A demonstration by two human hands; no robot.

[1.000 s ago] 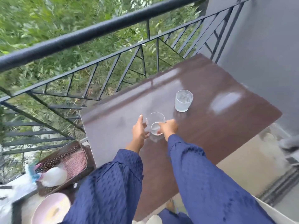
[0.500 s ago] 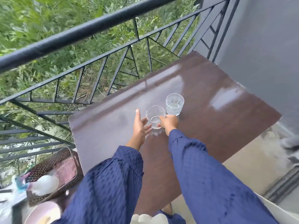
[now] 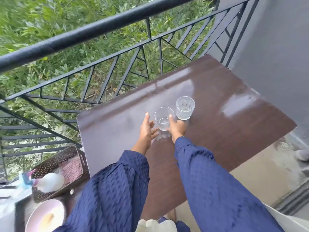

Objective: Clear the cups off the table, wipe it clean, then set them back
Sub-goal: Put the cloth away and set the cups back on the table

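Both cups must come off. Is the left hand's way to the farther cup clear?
Probably not: the nearer cup, gripped by the right hand, stands between left hand and farther cup.

Both arms wear loose, dark blue fabric. The left sleeve (image 3: 113,190) and right sleeve (image 3: 217,190) have a fine raised dot weave and gather at the wrists. A cream garment (image 3: 155,226) shows below.

The right hand (image 3: 177,128) hides its own fingers behind its knuckles where it holds the nearer clear faceted glass cup (image 3: 164,118). The round pale pink bowl (image 3: 38,210) is cut by the bottom edge, and the white lump (image 3: 51,181) in the brown woven basket (image 3: 53,160) is too blurred to name.
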